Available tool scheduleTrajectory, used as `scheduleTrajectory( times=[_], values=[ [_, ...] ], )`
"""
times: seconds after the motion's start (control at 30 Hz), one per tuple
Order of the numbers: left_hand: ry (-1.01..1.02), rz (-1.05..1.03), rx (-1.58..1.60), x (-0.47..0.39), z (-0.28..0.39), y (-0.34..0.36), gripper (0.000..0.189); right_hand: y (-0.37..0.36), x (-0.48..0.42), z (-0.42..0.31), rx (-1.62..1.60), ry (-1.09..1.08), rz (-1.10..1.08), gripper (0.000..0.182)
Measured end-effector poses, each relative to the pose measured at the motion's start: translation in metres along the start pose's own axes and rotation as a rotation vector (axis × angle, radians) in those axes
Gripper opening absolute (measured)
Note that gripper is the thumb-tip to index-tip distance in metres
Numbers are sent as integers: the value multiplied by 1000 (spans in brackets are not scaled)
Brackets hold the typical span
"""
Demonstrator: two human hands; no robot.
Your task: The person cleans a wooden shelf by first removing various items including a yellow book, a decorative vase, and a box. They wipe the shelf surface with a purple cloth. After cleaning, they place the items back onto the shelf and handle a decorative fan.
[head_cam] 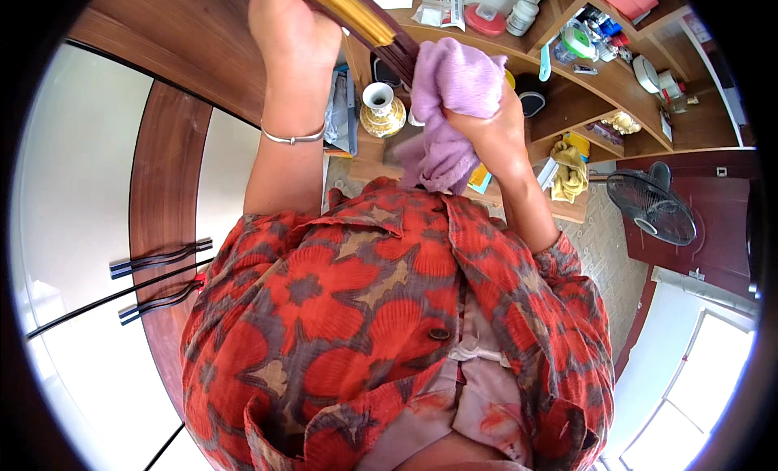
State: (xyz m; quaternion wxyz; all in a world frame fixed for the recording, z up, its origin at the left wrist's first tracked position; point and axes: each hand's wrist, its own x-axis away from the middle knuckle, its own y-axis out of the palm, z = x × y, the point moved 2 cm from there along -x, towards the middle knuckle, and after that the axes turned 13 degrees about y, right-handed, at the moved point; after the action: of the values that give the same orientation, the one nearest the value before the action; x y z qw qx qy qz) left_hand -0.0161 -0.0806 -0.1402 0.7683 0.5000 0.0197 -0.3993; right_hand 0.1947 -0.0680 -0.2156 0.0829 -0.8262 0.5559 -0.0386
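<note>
My right hand (495, 136) grips a fluffy purple cloth (456, 82), bunched around the lower end of a long dark-red and gold object (364, 18). That object slants up to the left and runs out of the top edge; its exact kind is unclear. Beside its upper part is my left hand (298, 27), palm side showing, with a silver bangle on the wrist. The fingers of that hand lie beyond the picture, so their hold cannot be seen. Below the object, a white and gold patterned vase (383, 115) stands upright, close to the hanging cloth.
Wooden shelves (583, 100) at upper right carry bottles, a red-lidded container (485, 20) and small items. A yellow cloth (569, 170) hangs by the lower shelf. A black electric fan (650, 203) stands at right. Black cabinet handles (161, 261) stick out at left.
</note>
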Motion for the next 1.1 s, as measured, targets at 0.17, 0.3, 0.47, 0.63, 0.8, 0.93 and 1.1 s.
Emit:
scheduleTrajectory(
  times=[0.17,0.3,0.47,0.63,0.8,0.93,1.1],
  values=[
    [-309,-205,146,44,-26,15,24,5,-1,-18,-319,180,-171,40],
    [-276,-180,206,40,-25,15,16,8,0,-11,-197,165,-219,43],
    [-28,21,212,9,5,26,12,-17,23,44,-128,276,-148,55],
    [-27,-222,74,5,13,16,15,-31,14,12,-682,203,-155,49],
    [-174,-354,46,37,-29,28,31,10,5,-9,-65,-125,-21,77],
    [-311,-354,73,47,-35,21,30,7,10,12,-95,18,-120,77],
    [-88,-581,-383,38,-38,10,26,-23,17,50,77,95,-126,63]
  ],
)
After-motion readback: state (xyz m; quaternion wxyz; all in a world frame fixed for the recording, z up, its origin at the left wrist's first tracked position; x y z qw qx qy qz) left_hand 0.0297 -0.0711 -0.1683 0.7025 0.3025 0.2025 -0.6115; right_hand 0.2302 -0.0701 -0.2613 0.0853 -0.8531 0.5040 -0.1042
